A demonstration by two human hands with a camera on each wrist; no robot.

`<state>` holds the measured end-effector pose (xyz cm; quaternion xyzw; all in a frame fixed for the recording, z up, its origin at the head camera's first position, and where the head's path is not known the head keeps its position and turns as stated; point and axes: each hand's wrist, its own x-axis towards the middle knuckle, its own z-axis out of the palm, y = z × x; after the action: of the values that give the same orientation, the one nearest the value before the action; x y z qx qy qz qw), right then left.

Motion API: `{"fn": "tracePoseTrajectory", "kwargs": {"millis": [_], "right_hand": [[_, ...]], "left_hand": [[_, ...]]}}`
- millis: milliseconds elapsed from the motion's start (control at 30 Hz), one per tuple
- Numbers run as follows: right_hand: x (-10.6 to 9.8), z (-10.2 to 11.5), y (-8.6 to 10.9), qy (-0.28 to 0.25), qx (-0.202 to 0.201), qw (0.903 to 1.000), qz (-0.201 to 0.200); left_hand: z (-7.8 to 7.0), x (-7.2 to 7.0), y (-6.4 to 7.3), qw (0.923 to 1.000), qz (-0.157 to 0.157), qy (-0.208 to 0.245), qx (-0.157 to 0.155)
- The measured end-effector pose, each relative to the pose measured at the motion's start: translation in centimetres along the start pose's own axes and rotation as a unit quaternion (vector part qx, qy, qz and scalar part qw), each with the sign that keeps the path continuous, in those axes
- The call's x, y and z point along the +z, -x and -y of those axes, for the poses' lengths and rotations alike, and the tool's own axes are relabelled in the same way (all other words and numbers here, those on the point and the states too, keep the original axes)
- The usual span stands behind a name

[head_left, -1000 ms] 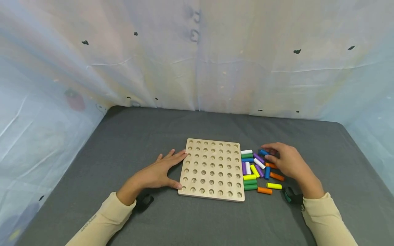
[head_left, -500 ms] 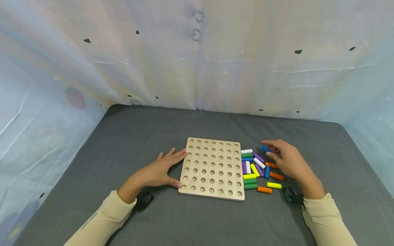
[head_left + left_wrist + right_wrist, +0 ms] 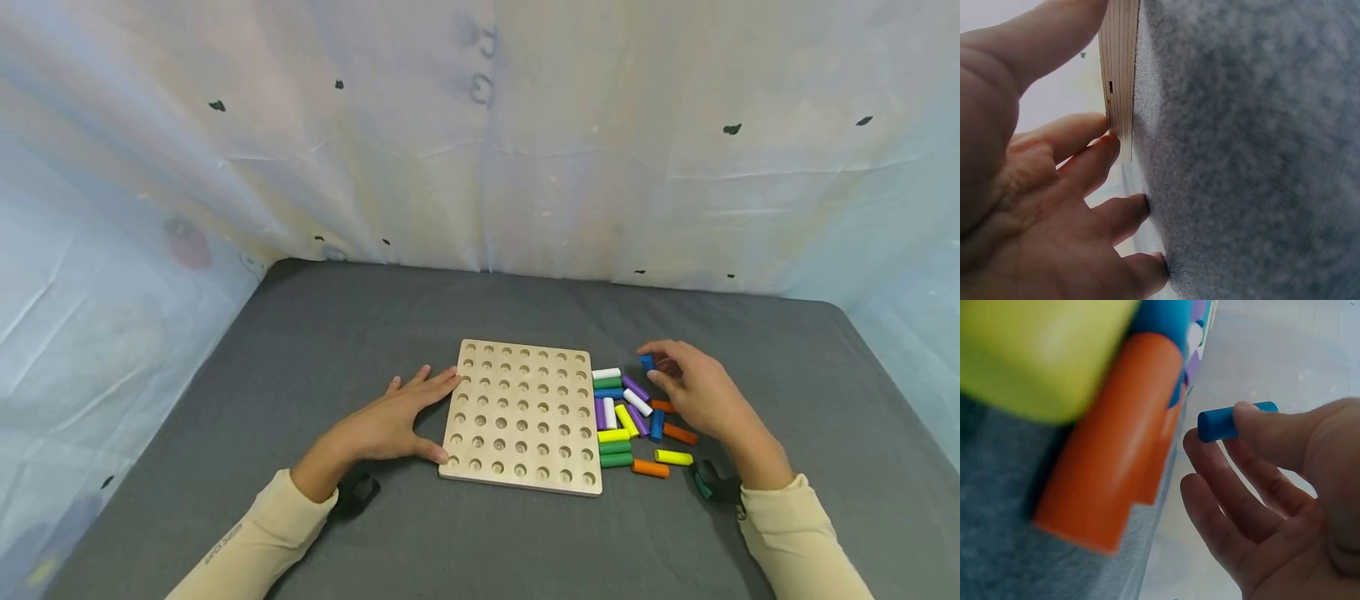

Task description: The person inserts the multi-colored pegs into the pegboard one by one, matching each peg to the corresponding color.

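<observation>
A square wooden pegboard (image 3: 521, 417) with rows of round holes lies flat on the grey cloth. My left hand (image 3: 390, 421) rests along its left side, fingers spread, thumb at the near left corner; the left wrist view shows the thumb and fingertips against the layered board edge (image 3: 1119, 81). Between thumb and fingers of my right hand (image 3: 697, 383) is a blue peg (image 3: 1219, 423), lifted off the table. Below that hand, loose pegs in white, green, purple, yellow, blue and orange lie heaped against the board's right edge, among them an orange peg (image 3: 1113, 444).
The grey-covered table (image 3: 360, 317) extends around the board on all sides. A pale patterned curtain (image 3: 540, 167) hangs behind it and along the sides. One yellow peg (image 3: 673, 457) and an orange peg (image 3: 650, 468) lie nearest the right wrist.
My right hand has raised the blue peg from the heap and turned it more upright between the fingers. The left hand keeps its place on the board.
</observation>
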<state>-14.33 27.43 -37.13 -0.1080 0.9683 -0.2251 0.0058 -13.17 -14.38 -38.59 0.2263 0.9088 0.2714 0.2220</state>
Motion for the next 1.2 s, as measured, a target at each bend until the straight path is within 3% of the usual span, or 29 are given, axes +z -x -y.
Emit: {"fn": "tracePoseTrajectory", "kwargs": {"millis": [300,533,767,1033,1200], "right_hand": [[-0.5,1.2,-0.6,-0.011,-0.011,0.9996,-0.024],[-0.8,2.7,-1.3,-0.032,-0.038,0.9987,-0.01],[-0.9,5.5,-3.3,-0.052,-0.07,0.9962,0.001],[0.7,9.4,-5.9,-0.074,-0.123,0.9893,0.027],[1.8,11.5,-7.4,-0.104,-0.148,0.9825,0.044]], "left_hand": [[-0.2,0.2,-0.1,0.9998,-0.009,-0.014,-0.008],[0.0,0.5,-0.1,0.9994,-0.016,-0.03,-0.009],[-0.3,0.4,-0.1,0.9984,-0.036,-0.043,-0.008],[-1.0,0.2,0.1,0.9959,-0.053,-0.051,-0.052],[-1.1,0.2,0.1,0.9948,-0.058,-0.057,-0.061]]}}
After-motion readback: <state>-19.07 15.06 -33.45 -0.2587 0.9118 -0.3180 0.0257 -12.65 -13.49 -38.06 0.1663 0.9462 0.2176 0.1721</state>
